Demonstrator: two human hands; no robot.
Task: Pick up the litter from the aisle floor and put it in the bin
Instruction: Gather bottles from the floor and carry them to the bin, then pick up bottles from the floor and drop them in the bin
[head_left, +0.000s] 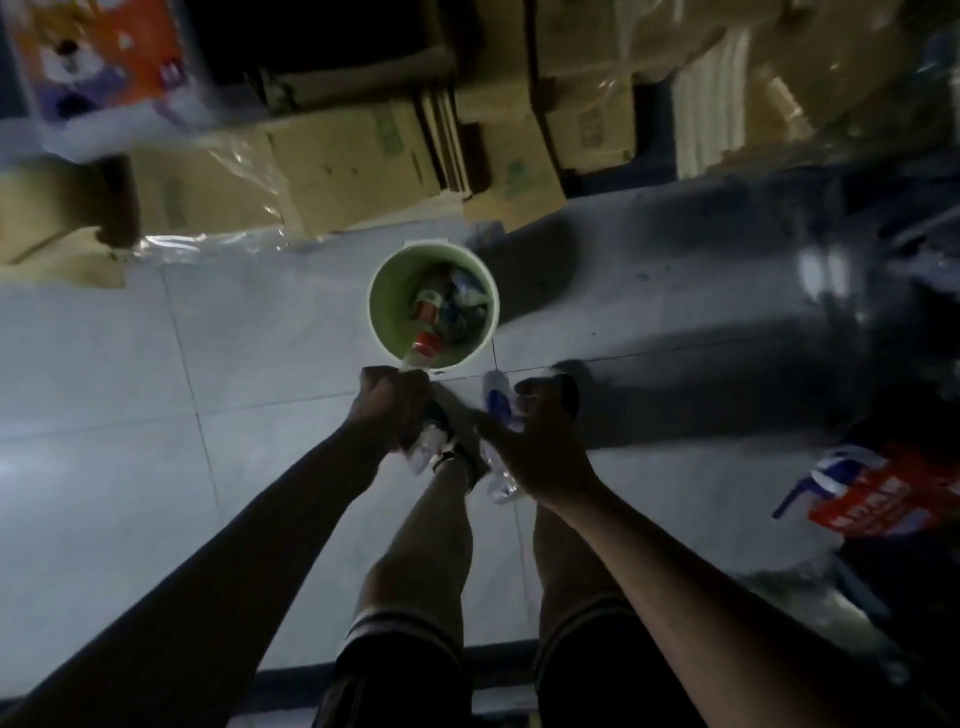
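Both hands hover just short of the bin (384, 306) to drop litter: left hand (393, 402) curled round a clear bottle (427, 446), right hand (535, 447) half open round a blue-labelled bottle (500, 410).

No text can be read with certainty. The red and blue printed plastic package (878, 499) lying at the right edge of the floor carries large white letters, too blurred to spell out. The brown cardboard boxes (363, 171) stacked beyond the pale green round bin (387, 296) bear green printed marks, also illegible. The orange and purple wrapped pack (104, 62) at upper left shows only smeared shapes.
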